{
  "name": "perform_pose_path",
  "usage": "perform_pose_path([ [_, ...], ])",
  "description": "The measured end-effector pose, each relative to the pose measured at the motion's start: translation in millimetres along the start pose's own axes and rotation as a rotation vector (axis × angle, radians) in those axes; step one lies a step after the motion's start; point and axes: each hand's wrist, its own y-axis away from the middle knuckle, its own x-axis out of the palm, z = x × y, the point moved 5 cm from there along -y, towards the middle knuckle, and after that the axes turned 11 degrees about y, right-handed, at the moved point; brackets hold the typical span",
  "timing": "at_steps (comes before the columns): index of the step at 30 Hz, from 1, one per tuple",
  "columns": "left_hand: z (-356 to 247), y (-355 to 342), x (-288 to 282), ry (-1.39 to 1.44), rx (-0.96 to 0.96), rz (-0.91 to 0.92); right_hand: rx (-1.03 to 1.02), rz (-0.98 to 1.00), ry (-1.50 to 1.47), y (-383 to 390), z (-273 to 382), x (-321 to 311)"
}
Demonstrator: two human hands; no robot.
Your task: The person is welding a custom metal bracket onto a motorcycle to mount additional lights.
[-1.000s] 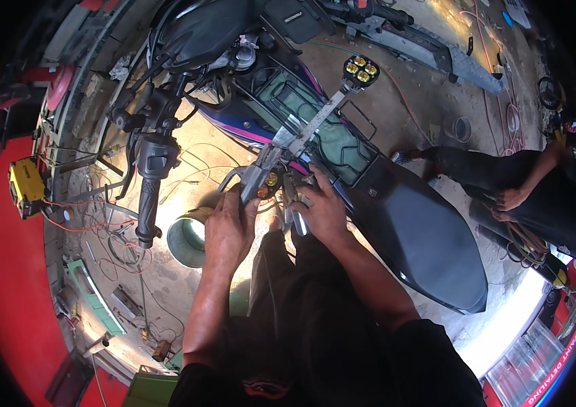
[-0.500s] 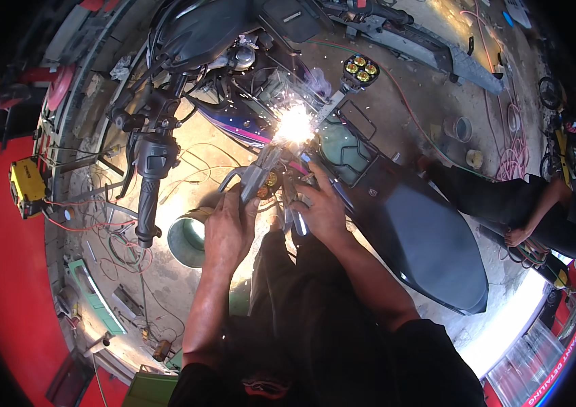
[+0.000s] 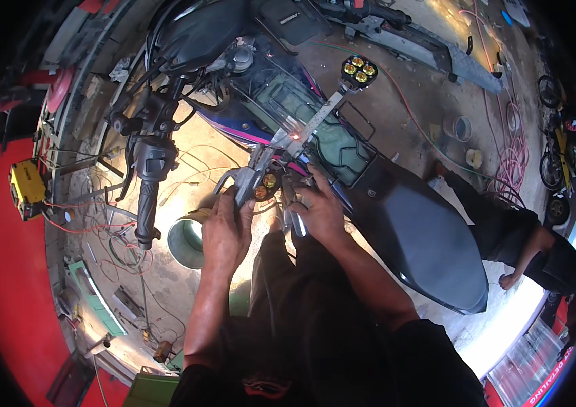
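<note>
In the middle, my left hand (image 3: 225, 227) grips a grey electrode holder (image 3: 250, 178) with a curved lever, its nose pointing up toward a flat metal bar (image 3: 322, 115). A small orange spot glows on the bar's joint. My right hand (image 3: 320, 209) is closed around metal pliers (image 3: 293, 197), whose jaws I cannot make out clearly. At the bar's far end sits a round lamp with yellow lenses (image 3: 359, 72). A similar lamp (image 3: 265, 187) shows between my hands. Beneath the bar lies the motorcycle's green-lined open frame (image 3: 335, 150).
The motorcycle's long black seat (image 3: 424, 237) stretches to the right, its handlebar grip (image 3: 147, 210) stands left. A metal bucket (image 3: 186, 241) stands near my left forearm. A yellow machine (image 3: 28, 188), loose cables and a pink hose (image 3: 515, 152) lie around. A co-worker (image 3: 505, 230) bends at right.
The bright arc and flying sparks have stopped, leaving a small glow on the bar. My hands have barely moved. The co-worker at right has shifted, one hand now hanging lower.
</note>
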Motion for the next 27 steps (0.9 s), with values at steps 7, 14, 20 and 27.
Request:
perform_pose_path([
  [7,-1.9,-2.3,0.5,-0.013,-0.079,0.049,-0.001,0.016,-0.012,1.0,0.5,-0.2],
  [14,-5.3,-3.1,1.0,-0.025,-0.063,0.064,0.034,0.026,-0.102,0.9,-0.8,1.4],
  [20,-1.1,-5.1,4.3,-0.037,-0.045,0.079,0.032,0.024,-0.102,-0.3,1.5,-0.6],
  [27,-2.2,-4.9,4.5,-0.048,-0.036,0.076,-0.014,-0.024,-0.023,1.0,-0.5,0.5],
])
